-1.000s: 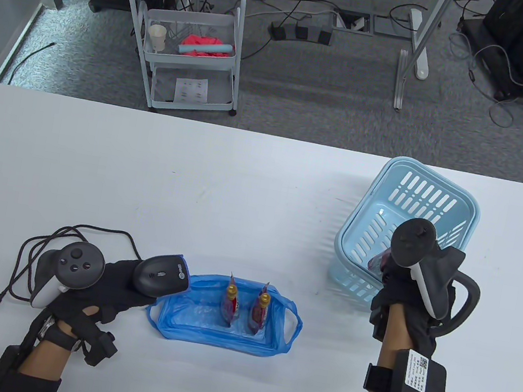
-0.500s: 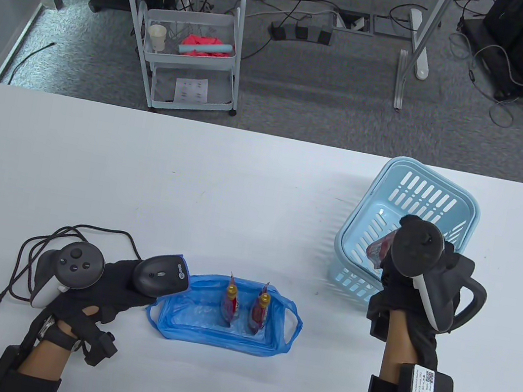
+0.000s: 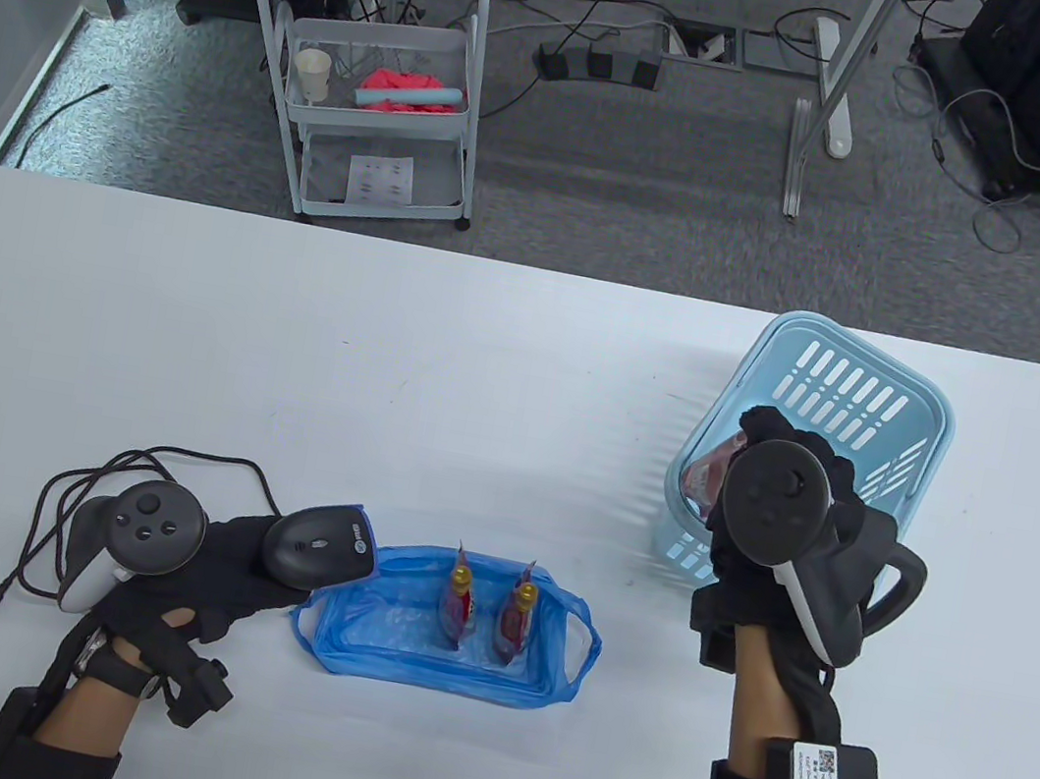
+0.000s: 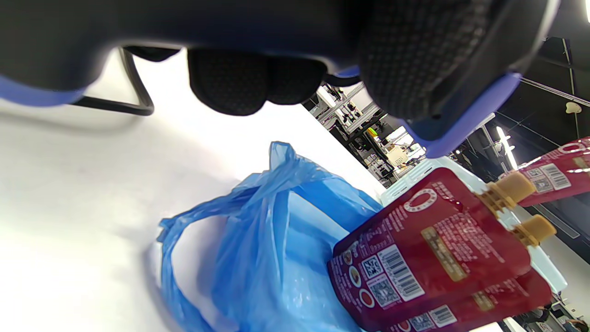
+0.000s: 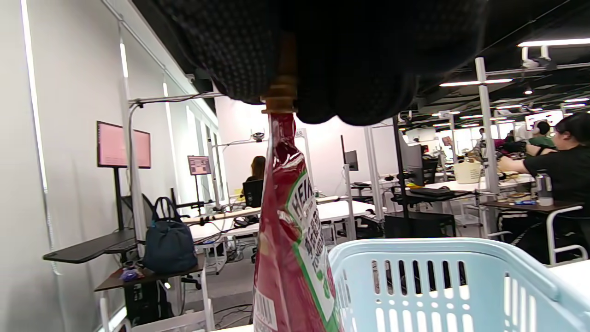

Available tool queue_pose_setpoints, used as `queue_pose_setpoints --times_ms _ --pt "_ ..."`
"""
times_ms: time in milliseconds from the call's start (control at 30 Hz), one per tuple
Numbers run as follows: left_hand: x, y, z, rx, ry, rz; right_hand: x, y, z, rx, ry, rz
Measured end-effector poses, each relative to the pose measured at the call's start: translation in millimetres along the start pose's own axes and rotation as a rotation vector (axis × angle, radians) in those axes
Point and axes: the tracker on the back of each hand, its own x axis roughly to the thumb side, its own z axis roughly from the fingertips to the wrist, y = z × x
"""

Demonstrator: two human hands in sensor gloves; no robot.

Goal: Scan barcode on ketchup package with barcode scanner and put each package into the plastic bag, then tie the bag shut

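Right wrist view: right hand (image 3: 783, 513) pinches ketchup pouch (image 5: 295, 240) by cap over basket (image 3: 827, 401); may slip. Left hand (image 3: 223, 559) grips scanner (image 3: 322, 548) beside bag (image 3: 400, 629) w/ two pouches.

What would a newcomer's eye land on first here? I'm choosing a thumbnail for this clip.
Probably the right hand over the pale blue basket at the table's right, gripping a red ketchup pouch by its spout. Next, the blue plastic bag near the front edge, with two pouches standing upright in it. Beside it, the left hand holds the barcode scanner.
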Motion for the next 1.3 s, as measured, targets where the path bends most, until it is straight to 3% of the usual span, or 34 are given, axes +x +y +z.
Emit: queue_pose_setpoints --times_ms 433,900,1300 --pt "-1.1 2.3 1.2 0.011 -0.007 0.013 61.5 13.6 11.7 0.040 -0.185 -0.057" --pt "-1.9 3.9 2.1 0.023 -0.016 0.024 123.0 44.3 30.0 0.108 -0.364 -0.083" --pt "4.2 6.6 5.3 0.099 -0.090 0.047 161.4 73.4 47.0 0.199 -0.467 -0.086"
